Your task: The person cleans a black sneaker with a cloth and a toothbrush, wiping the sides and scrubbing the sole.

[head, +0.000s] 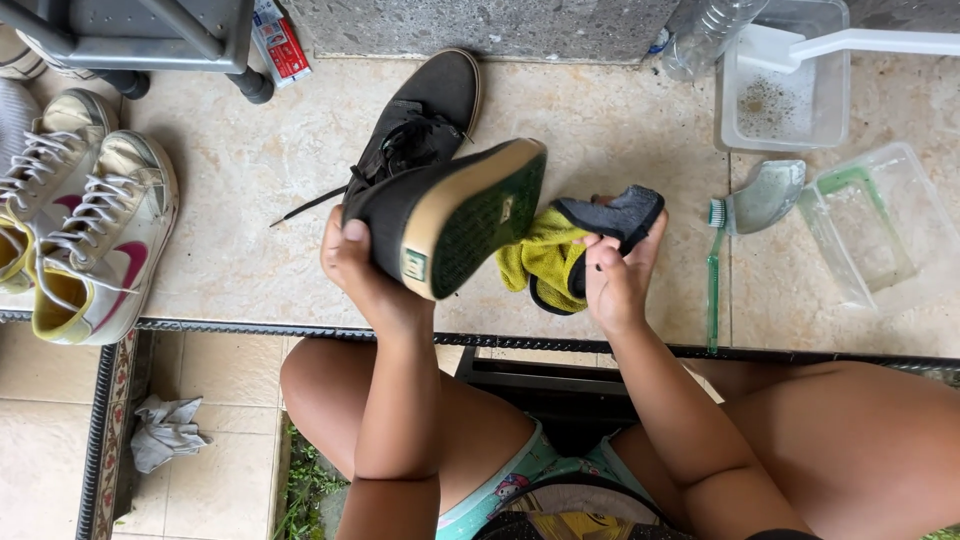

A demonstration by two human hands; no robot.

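Up in the upper left of the frame there's a small red-and-white carton (278, 42) lying flat by the grey stand's leg (250, 85), and the shoe sole has a little green square label (414, 264) near its lower end. Your left hand (362, 270) has its fingers wrapped tight around the black shoe (440, 215) mid-frame, sole facing you, long axis running lower left to upper right. Your right hand (615, 275) has its fingers closed on a dark insole (615, 215) just right of it, with a yellow cloth (540, 260) between them.
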